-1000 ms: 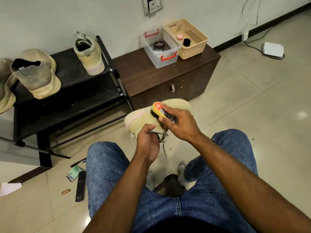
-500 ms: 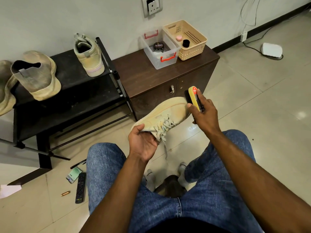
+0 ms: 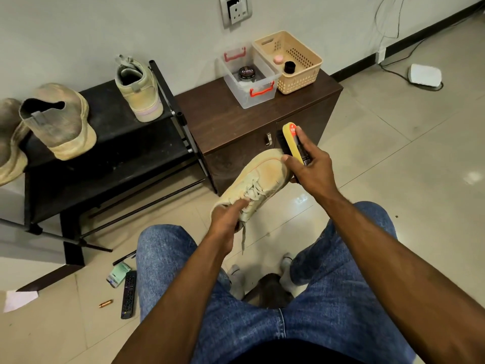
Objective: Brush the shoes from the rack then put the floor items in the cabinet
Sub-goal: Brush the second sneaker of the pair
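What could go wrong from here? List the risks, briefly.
1. The left hand grips the sneaker only at its heel end, so brush strokes at the toe might twist it loose.
2. The loose lace dangles and could snag.
3. The remote and the copper-coloured cylinder lie on the floor beside the person's leg and could be stepped on.

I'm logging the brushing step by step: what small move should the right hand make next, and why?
Probably draw the brush back along the shoe toward the laces. The right hand holds its bristles at the toe tip, while the left hand steadies the heel end, and the upper looks dusty.
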